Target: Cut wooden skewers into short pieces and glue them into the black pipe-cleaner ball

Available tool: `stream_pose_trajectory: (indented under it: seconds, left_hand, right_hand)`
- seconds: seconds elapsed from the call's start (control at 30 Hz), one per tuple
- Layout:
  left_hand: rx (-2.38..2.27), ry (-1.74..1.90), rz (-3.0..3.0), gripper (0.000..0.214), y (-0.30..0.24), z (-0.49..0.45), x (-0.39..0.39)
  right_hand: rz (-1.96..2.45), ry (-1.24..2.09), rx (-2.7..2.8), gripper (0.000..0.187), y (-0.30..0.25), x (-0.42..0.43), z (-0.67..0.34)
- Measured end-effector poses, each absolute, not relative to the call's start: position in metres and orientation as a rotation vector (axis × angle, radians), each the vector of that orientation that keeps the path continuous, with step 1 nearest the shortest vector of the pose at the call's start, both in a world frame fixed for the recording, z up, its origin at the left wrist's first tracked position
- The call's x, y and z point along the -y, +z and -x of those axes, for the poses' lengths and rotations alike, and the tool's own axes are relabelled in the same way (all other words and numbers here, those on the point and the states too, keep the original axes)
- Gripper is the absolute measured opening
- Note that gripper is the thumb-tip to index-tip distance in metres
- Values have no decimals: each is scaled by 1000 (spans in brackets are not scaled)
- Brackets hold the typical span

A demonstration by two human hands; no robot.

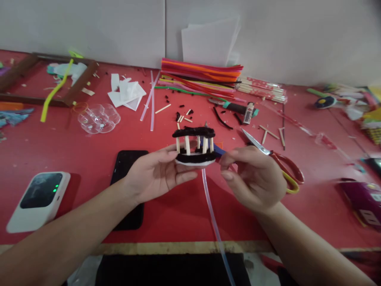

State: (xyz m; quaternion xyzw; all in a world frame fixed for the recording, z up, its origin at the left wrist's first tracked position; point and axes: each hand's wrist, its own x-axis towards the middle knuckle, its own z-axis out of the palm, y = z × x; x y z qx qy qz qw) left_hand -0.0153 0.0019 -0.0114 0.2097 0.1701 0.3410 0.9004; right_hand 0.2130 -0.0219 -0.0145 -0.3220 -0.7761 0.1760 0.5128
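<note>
My left hand [159, 172] holds a small craft model [195, 146] from below: two black fuzzy rings joined by several short wooden posts, on a white base. My right hand [253, 176] is closed in a pinch at the model's right side, on a blue piece [219, 150] sticking out there. A clear glue stick [212, 214] runs from under the model down past the table's front edge.
On the red table lie red-handled scissors [278, 161], a black phone [127, 186], a white device [38, 200], a clear plastic tray [98, 118], a stack of coloured pipe cleaners [201, 75], white paper scraps [126, 93], a wooden frame [80, 81] and scattered sticks.
</note>
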Motion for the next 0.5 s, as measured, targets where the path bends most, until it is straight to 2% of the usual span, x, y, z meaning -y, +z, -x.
stream_pose_trajectory:
  seconds: [0.1,0.17,0.37,0.5]
  left_hand:
    - [-361,702,-389,26,-12,16,-3]
    - [-404,712,-397,27,-13,15,-2]
    - [-764,891,-677,41,-21,7,1]
    - [-1043,958,-1229,65,-32,6,3]
  right_hand:
    - [769,326,1948,38,-9,20,-212]
    - [758,342,1960,36,-9,20,-211]
    - [738,623,1818,52,-18,24,-211]
    - [684,764,1738,59,-16,24,-208]
